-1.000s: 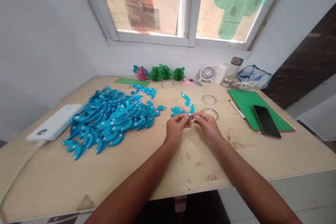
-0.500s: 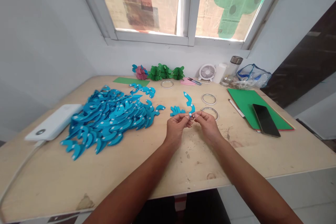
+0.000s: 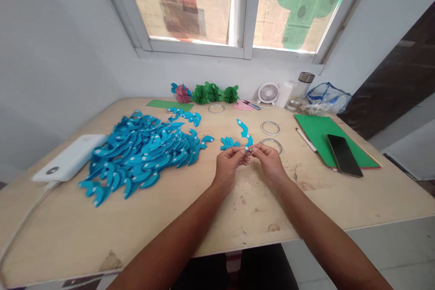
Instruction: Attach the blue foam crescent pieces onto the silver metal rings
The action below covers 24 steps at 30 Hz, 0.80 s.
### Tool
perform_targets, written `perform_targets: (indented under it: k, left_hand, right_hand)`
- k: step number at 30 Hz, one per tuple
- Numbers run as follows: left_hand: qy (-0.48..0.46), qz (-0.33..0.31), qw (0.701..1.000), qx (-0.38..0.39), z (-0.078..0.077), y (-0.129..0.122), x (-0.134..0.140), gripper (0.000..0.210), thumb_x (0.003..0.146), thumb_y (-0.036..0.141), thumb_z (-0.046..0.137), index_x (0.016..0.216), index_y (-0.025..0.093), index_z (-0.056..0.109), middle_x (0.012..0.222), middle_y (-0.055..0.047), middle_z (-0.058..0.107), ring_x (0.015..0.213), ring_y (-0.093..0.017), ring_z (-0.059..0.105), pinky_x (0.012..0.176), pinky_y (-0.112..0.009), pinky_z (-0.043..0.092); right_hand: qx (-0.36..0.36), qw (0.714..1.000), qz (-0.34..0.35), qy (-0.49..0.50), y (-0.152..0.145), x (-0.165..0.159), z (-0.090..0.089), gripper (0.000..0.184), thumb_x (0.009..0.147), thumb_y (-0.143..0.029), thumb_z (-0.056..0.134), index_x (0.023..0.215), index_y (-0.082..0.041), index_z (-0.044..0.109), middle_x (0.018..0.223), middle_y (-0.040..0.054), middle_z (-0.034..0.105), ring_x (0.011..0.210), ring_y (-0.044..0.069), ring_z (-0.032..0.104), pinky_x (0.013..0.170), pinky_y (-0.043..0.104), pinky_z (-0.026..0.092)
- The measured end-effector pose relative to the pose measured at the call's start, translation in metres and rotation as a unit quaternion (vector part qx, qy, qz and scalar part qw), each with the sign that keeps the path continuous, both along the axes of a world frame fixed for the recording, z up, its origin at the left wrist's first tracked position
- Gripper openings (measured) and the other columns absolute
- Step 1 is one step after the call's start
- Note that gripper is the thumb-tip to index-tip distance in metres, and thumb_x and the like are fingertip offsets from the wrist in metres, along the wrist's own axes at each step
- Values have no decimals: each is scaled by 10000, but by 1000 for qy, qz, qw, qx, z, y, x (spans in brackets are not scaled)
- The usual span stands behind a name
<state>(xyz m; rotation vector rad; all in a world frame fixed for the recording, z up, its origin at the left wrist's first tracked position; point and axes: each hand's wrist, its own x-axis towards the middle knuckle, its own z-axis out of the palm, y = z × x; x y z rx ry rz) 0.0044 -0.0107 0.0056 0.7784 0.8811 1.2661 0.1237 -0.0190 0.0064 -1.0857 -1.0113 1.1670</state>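
Observation:
Over the middle of the table, my left hand (image 3: 231, 161) pinches the near end of a curved blue paper cutout (image 3: 244, 132) with small white squares on it. My right hand (image 3: 269, 159) is closed at the same end, its thumb and finger pressed together near a white square. Whether it grips the paper or a tiny bit of backing is too small to tell. Just beyond my left fingers lies a small fan of blue cutouts (image 3: 229, 143). A large heap of similar blue cutouts (image 3: 142, 149) spreads to the left. Rolls of tape (image 3: 272, 146) lie beyond my right hand.
A white power bank (image 3: 70, 157) with a cable sits at the left. To the right are a pen (image 3: 306, 139), green sheets (image 3: 321, 133) and a phone (image 3: 344, 155). Along the back stand green paper figures (image 3: 213, 93), a small fan (image 3: 268, 94) and a glass bottle (image 3: 301, 91).
Almost nothing differs. Both hands keep their pinch at the cutout's near end, with only a very slight shift of the fingers.

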Motion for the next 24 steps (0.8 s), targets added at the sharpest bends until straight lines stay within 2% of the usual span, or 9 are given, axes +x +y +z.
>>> perform_targets:
  k: [5, 16, 24]
  left_hand:
    - [-3, -16, 1000, -3, -1, 1, -2, 214, 613, 303, 694, 699, 113, 649, 629, -65, 670, 531, -130, 587, 531, -259, 461]
    - [36, 8, 999, 17, -3, 2, -2, 190, 609, 278, 693, 698, 112, 672, 608, -50, 658, 519, -117, 569, 506, -244, 471]
    - [57, 31, 998, 19, -5, 3, -1, 178, 608, 276, 687, 669, 109, 666, 575, -43, 654, 498, -113, 566, 516, -251, 478]
  right_hand:
    - [2, 1000, -5, -11, -1, 0, 1, 157, 675, -334, 672, 714, -183, 687, 726, 12, 680, 726, 148, 581, 729, 279, 416]
    - [18, 999, -8, -51, -2, 1, 1, 130, 696, -315, 643, 720, -190, 673, 730, 7, 679, 719, 156, 589, 721, 283, 423]
    - [31, 992, -12, -122, -2, 2, 0, 161, 722, -322, 609, 751, -181, 679, 770, 35, 687, 760, 183, 608, 746, 307, 442]
